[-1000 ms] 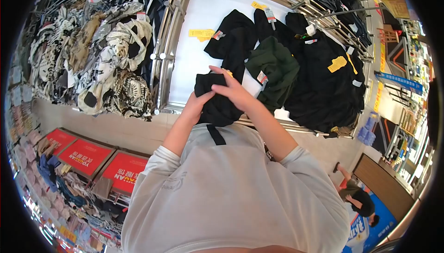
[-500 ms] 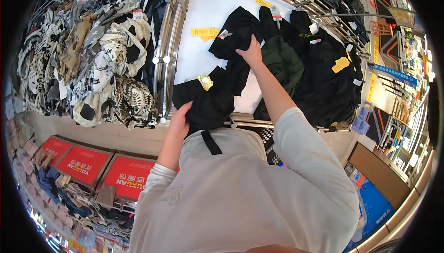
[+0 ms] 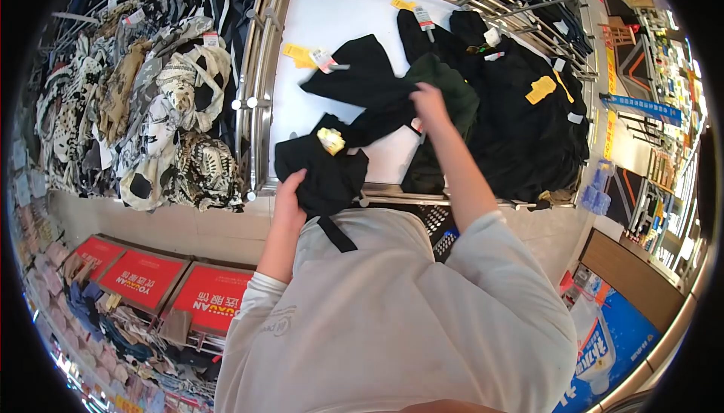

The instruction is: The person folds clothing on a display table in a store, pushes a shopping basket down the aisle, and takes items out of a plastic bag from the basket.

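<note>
Two bare hands of yours were at work over black cloth on the white tabletop [image 3: 324, 13]. Your left hand [image 3: 289, 200] was closed on the near black garment [image 3: 320, 183], its thumb over the cloth and its other fingers hidden beneath. That garment lay bunched at the table's near edge, with a pale yellow piece [image 3: 330, 140] on top and a black strip [image 3: 335, 233] hanging over your light grey shirt [image 3: 392, 300]. Your right hand [image 3: 429, 105] had its fingers curled in against the far black cloth [image 3: 354, 73], but blur left it impossible to tell whether they pinched it. This cloth ran down to the near garment; whether both were one piece could not be told. A white-and-red tag [image 3: 323, 60] lay at its left end, beside a yellow tag [image 3: 299, 55]. Dark green cloth [image 3: 458, 100] sat just beside your right hand, touching a black pile [image 3: 528, 141].
</note>
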Demonstrator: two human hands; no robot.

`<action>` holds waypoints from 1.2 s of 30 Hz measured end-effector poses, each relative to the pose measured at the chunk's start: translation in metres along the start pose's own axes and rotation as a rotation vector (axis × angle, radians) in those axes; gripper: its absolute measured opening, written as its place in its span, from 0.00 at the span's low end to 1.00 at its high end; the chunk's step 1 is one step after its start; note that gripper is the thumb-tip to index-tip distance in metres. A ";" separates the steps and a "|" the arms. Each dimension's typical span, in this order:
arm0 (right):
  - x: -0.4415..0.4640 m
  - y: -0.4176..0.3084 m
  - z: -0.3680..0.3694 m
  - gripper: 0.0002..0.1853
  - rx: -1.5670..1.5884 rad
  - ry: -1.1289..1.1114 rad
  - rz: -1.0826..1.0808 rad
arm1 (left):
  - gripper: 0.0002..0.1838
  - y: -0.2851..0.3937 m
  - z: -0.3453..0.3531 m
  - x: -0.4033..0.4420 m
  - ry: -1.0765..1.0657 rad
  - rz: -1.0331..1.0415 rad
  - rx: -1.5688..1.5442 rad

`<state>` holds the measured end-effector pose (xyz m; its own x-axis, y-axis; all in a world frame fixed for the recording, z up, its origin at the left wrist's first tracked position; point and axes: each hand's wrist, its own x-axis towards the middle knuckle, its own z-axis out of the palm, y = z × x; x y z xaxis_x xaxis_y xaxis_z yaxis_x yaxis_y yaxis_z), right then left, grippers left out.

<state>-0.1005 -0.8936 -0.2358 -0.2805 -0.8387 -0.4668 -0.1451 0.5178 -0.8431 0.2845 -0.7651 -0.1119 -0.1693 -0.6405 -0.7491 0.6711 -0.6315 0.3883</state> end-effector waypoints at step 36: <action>-0.255 -0.133 -0.037 0.29 0.887 -0.705 0.167 | 0.32 -0.101 0.183 -0.094 -0.088 0.563 0.693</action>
<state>-0.0444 -0.7424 0.0049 0.4016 -0.8235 -0.4008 0.6429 0.5651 -0.5170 0.1003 -0.7205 0.0177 -0.0204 -0.9480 -0.3175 0.0898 -0.3181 0.9438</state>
